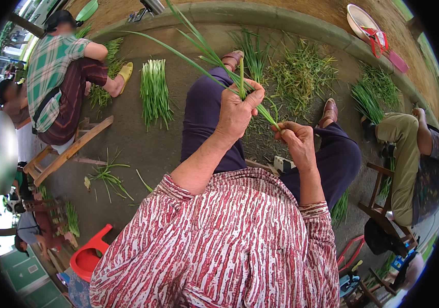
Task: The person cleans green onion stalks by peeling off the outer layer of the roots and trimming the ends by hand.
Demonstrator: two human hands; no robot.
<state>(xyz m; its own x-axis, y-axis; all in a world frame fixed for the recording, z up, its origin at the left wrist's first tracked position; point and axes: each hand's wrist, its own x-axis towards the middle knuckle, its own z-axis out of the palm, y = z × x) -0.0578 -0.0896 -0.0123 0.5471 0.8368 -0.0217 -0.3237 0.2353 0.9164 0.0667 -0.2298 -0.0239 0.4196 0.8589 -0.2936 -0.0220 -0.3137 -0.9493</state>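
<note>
My left hand (241,108) is closed around a few long green leafy stalks (209,52), which look like garlic chives; their leaves reach up and to the left. The pale lower ends of the stalks are pinched between the thumb and fingers of my right hand (297,140). A neat bundle of chives (157,92) lies on the ground left of my knee, its pale ends all at one side. Beyond my hands lie a looser bunch of green chives (253,57) and a heap of yellowish trimmings (302,73).
A person in a checked shirt (55,65) sits at the left on a wooden stool (75,150). Another person's trousered leg (400,154) is at the right. Scattered leaves (109,175) lie at the lower left, near a red plastic chair (86,258). A concrete kerb (281,16) curves behind.
</note>
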